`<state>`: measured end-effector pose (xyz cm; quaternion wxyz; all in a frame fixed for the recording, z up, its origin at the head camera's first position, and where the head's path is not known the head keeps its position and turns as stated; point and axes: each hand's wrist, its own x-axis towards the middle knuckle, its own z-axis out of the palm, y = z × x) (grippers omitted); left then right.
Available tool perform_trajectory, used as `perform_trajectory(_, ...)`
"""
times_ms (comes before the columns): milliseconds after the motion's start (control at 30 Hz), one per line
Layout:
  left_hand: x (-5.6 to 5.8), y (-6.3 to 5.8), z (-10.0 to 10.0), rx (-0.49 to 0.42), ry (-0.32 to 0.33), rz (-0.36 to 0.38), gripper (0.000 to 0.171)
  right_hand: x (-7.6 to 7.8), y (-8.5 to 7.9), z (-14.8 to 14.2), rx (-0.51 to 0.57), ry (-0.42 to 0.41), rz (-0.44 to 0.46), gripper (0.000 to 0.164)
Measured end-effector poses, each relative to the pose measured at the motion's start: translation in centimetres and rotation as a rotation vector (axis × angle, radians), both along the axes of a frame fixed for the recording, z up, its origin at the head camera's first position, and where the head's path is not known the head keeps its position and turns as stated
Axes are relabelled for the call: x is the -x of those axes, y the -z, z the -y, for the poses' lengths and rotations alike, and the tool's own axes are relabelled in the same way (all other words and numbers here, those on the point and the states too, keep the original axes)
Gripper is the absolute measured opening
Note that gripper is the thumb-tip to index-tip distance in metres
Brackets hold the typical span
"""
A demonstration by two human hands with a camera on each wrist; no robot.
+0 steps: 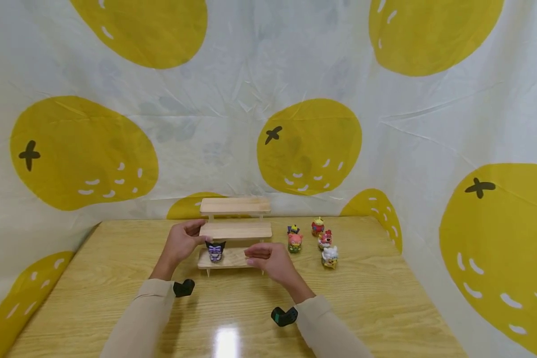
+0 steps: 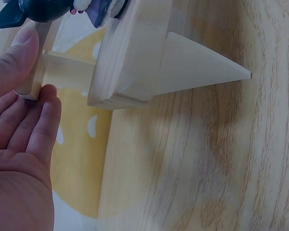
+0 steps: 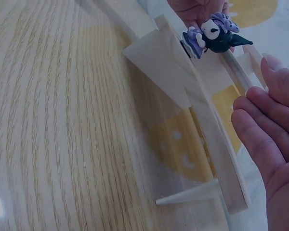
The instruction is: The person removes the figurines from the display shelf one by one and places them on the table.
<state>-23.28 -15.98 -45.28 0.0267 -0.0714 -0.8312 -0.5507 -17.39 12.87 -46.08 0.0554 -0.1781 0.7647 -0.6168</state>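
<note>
A three-step wooden display stand (image 1: 239,230) stands on the table. On the left part of its bottom step sits a small figurine (image 1: 215,251) with black pointed ears and a purple bow. My left hand (image 1: 181,243) holds the left end of the middle step. In the left wrist view its thumb (image 2: 21,60) lies on top and the fingertips reach beneath. My right hand (image 1: 272,261) hovers by the right end of the bottom step, fingers extended and nothing in them. The figurine (image 3: 217,33) also shows in the right wrist view.
Right of the stand are several more figurines: a pink one (image 1: 295,242), a blue and yellow one (image 1: 293,229) behind it, a red and blue one (image 1: 317,226), a red-topped one (image 1: 325,239) and a white one (image 1: 329,257). A fruit-print cloth (image 1: 223,149) hangs behind the wooden table (image 1: 232,303).
</note>
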Motion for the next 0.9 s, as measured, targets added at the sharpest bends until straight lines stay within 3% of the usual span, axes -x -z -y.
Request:
perform_trajectory(200,0.1,0.1,-0.3,-0.020,0.011,0.009,0.056,0.4,0.2,1.0,0.046,0.020,0.040,0.025)
perform_trajectory(633,0.1,0.2,0.2,-0.021,0.019,-0.017,0.056,1.5,-0.1,3.7,0.033,0.014,0.017,0.028)
perform_trajectory(900,0.4,0.5,0.0,-0.040,0.003,-0.023,0.055,2.0,-0.3,5.6,0.065,0.031,0.048,0.032)
